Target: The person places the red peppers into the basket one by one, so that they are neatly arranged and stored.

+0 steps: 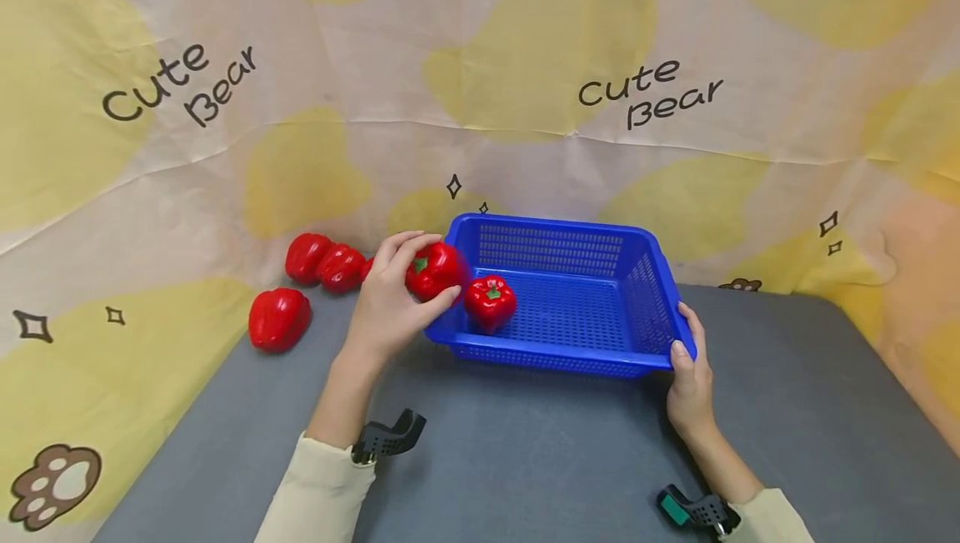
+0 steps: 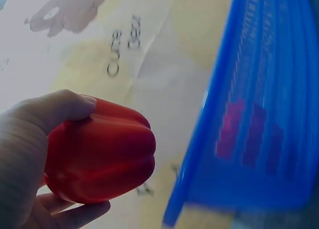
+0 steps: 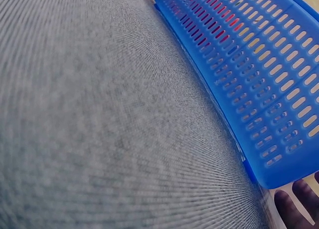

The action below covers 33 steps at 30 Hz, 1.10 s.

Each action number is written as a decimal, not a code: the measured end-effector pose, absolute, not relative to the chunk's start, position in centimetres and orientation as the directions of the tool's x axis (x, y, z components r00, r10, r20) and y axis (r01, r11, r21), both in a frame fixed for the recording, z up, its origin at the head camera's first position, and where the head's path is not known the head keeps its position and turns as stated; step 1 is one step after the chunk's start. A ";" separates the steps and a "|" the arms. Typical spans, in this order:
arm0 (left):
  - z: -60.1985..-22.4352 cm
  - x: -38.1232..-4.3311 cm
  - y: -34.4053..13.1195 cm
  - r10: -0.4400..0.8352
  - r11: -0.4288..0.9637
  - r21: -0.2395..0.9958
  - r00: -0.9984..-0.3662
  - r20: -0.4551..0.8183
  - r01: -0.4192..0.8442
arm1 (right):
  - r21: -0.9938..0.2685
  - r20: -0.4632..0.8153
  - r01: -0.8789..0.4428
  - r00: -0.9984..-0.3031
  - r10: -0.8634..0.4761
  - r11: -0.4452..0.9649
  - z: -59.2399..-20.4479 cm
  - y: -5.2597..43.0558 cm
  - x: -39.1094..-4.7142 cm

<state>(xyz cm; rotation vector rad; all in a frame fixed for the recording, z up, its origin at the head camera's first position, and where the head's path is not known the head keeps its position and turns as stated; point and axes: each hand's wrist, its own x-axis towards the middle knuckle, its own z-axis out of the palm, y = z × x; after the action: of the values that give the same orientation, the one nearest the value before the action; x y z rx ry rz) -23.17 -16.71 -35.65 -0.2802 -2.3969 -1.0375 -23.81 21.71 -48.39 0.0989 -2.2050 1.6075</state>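
My left hand grips a red bell pepper with a green stem, thumb on one side and fingers on the other. In the left wrist view this bell pepper is beside the wall of the blue basket, with a gap between them. Inside the blue basket, another red bell pepper rests near the left end. My right hand holds the basket's right front corner, thumb over the rim. Only the fingertips of that hand appear in the right wrist view.
Several more red peppers lie left of the basket: one in front, others behind, including a pepper near the cloth backdrop. One is partly hidden by my left hand. Everything stands on a grey table.
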 end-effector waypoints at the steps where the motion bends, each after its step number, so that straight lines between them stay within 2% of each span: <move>1: -35.5 -23.2 -16.1 -0.003 0.680 0.623 -0.848 0.530 0.387 | -0.899 0.363 -0.295 -0.915 0.175 0.323 -48.4 21.6 -23.8; 7: -35.1 -24.3 -12.1 0.083 0.629 0.636 -0.851 0.518 0.448 | -0.910 0.345 -0.281 -0.921 0.179 0.306 -48.5 21.7 -23.7; 16: -36.3 -24.9 -8.3 0.141 0.601 0.656 -0.869 0.474 0.456 | -0.912 0.351 -0.291 -0.919 0.179 0.289 -48.5 21.4 -23.9; 33: -39.0 -25.9 -7.5 0.204 0.700 0.601 -0.915 0.349 0.385 | -0.895 0.372 -0.301 -0.912 0.176 0.330 -48.5 21.6 -24.1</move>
<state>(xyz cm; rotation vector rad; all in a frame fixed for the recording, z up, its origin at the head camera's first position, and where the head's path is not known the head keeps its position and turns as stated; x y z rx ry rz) -25.90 -7.51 -39.03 -0.4690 -2.6543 -1.0238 -24.09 21.57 -48.55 0.1107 -2.1975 1.6089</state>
